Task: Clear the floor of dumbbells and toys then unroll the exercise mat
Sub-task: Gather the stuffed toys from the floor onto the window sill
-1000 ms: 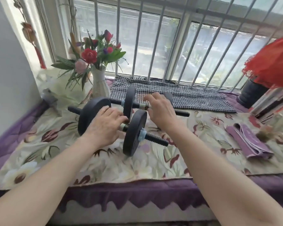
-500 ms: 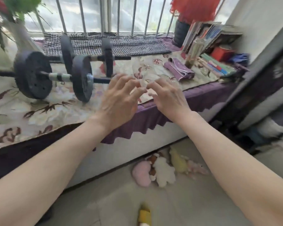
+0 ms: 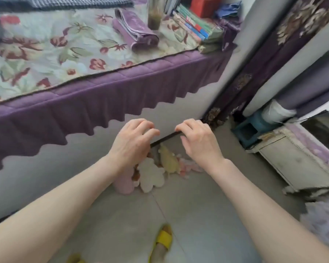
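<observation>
Plush toys [image 3: 154,171] piled on the tile floor [image 3: 198,205] by the purple-skirted ledge [image 3: 103,92]; left hand [image 3: 131,143] and right hand [image 3: 199,141] hover above, fingers curled, holding nothing.

Floor [image 3: 188,209]: smooth matt grey tile, lower frame; toys [image 3: 152,173]: soft plush, fuzzy nap, centre; ledge cover [image 3: 106,90]: quilted purple cloth with scalloped hem, under matt floral printed fabric [image 3: 46,46], upper left; slipper [image 3: 163,239]: smooth yellow, bottom.
</observation>
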